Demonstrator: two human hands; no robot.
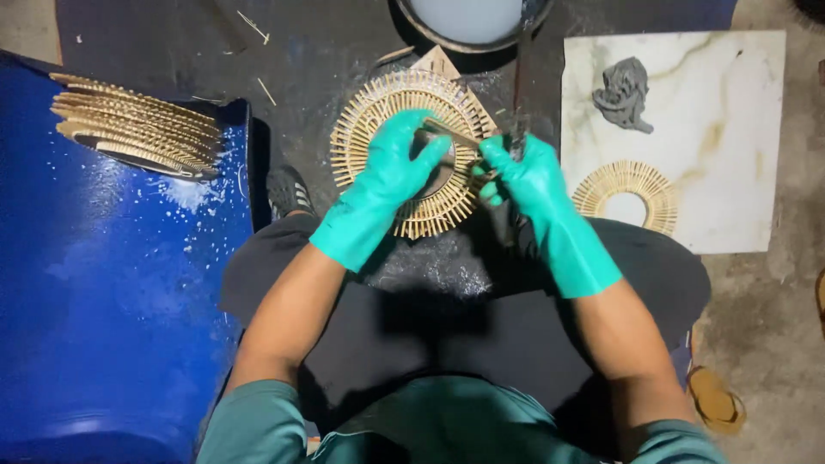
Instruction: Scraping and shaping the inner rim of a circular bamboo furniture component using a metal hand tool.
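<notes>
- Resting on the person's dark-clothed lap, a round sunburst frame of pale wooden sticks [411, 150] lies flat, its hollow centre mostly covered by the hands.
- The left hand [391, 163], in a teal rubber glove, lies across the frame's middle with fingers curled over the inner ring — gripping it, thumb reaching toward the right.
- The right hand [524, 176], gloved the same, sits at the frame's right edge; its fingers are closed on a thin stick-like tool [455, 133] that points left across the ring to the left thumb.
- A second, smaller stick ring [626, 196] lies on a white marbled slab [739, 129] to the right, well apart from the hands.
- A crumpled grey rag [622, 93] sits near the slab's upper part.
- A stack of similar stick frames [133, 125] rests on a blue drum surface [112, 301] at the left — splashed with white specks.
- A round basin with pale liquid [468, 21] stands just beyond the held frame, at the top edge.
- A yellow sandal [716, 399] lies on the floor by the person's right side.
</notes>
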